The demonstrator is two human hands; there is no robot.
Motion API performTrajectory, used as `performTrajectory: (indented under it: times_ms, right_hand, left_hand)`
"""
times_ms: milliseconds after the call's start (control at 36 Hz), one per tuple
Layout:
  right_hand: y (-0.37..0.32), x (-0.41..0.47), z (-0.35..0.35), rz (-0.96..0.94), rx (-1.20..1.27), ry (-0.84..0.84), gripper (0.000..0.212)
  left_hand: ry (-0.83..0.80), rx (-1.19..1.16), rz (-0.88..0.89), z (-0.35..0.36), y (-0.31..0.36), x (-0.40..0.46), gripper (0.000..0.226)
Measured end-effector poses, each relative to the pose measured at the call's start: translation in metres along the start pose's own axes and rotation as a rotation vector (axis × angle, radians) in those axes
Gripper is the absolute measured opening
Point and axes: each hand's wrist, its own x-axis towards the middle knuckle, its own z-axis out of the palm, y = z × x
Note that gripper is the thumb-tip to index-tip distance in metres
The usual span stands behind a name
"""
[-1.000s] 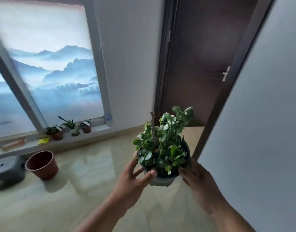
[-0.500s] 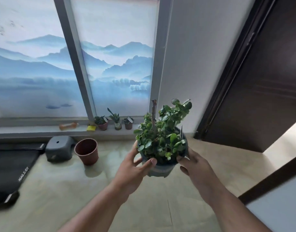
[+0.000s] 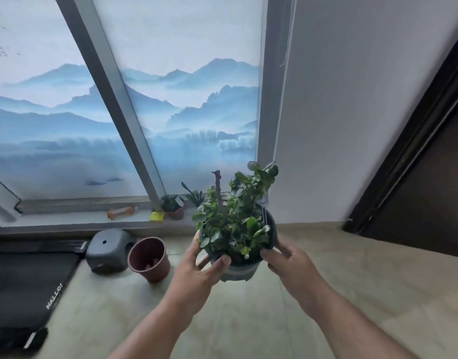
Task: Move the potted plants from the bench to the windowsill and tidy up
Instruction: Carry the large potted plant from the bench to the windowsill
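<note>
— What is held nearest the camera?
— One leafy potted plant (image 3: 235, 229) in a dark pot is gripped from both sides, above the floor and short of the windowsill (image 3: 75, 218). The left hand (image 3: 196, 273) is curled round its left rim, thumb on the front; the right hand (image 3: 290, 263) is wrapped round the right rim.
— And on the floor?
— One empty terracotta pot (image 3: 149, 259) is seen upright, just beside one grey stool (image 3: 108, 250); a black mat (image 3: 23, 288) is laid further left.
— On the sill?
— Two small potted plants (image 3: 173, 207) can be counted; whether a third is hidden behind the leaves cannot be told. One yellow object (image 3: 156, 216) and one orange dumbbell (image 3: 120, 211) are laid beside them.
</note>
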Motion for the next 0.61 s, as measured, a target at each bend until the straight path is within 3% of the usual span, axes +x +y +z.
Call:
performTrajectory:
  times_ms: [278, 500, 611]
  right_hand:
    - [-0.023, 0.147, -0.008, 0.053, -0.097, -0.007, 0.035]
    - [-0.003, 0.296, -0.014, 0.079, -0.131, 0.020, 0.039]
    - [0.023, 0.387, -0.022, 0.108, -0.135, 0.076, 0.040]
  left_hand:
    - [0.024, -0.045, -0.008, -0.003, 0.012, 0.141, 0.082]
    - [-0.010, -0.004, -0.021, -0.025, -0.013, 0.301, 0.068]
    - [-0.056, 0.064, -0.029, -0.038, -0.028, 0.395, 0.074]
